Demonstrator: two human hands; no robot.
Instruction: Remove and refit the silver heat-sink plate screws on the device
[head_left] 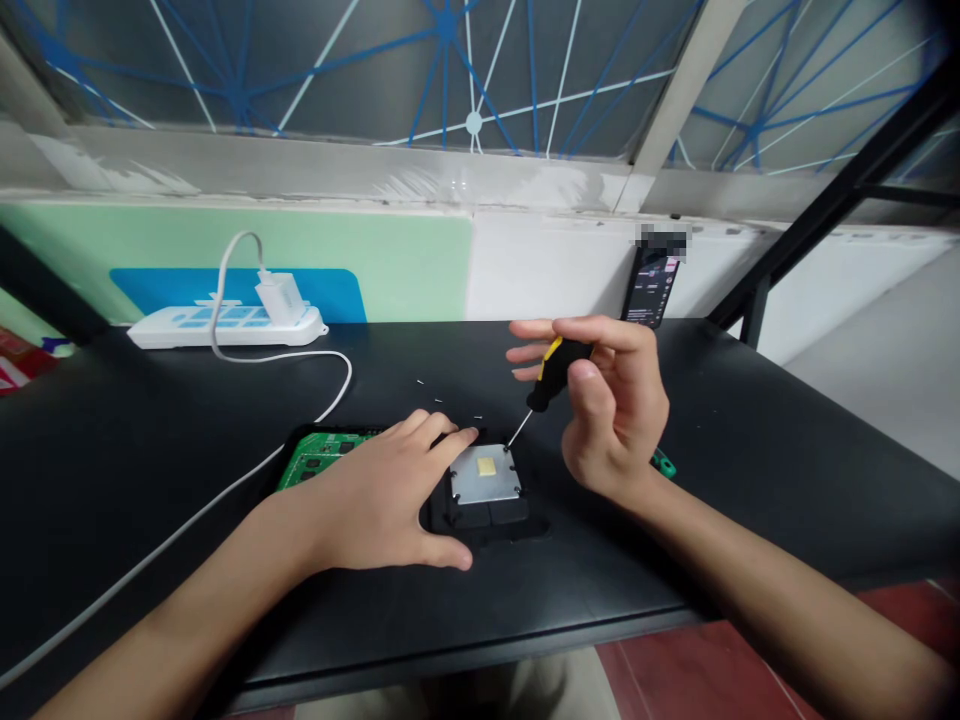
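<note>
A black device casing [491, 522] lies on the dark table, with a silver metal plate [472, 486] in it that bears a pale yellow square [487, 467]. My left hand [382, 490] rests over the casing with its fingers spread, partly covering a green circuit board [319, 455] at its left. My right hand [615, 410] holds a black and yellow screwdriver [556, 375] by the handle, tilted. Its tip meets the plate's upper right corner, at a dark screw spot. Small screws [438, 401] lie on the table behind the casing.
A white power strip [187, 328] with a charger [280, 298] stands at the back left, its white cable [225, 490] running forward across the black table [750, 450]. A phone [649, 285] leans against the wall. A green-handled tool [663, 463] lies partly behind my right wrist.
</note>
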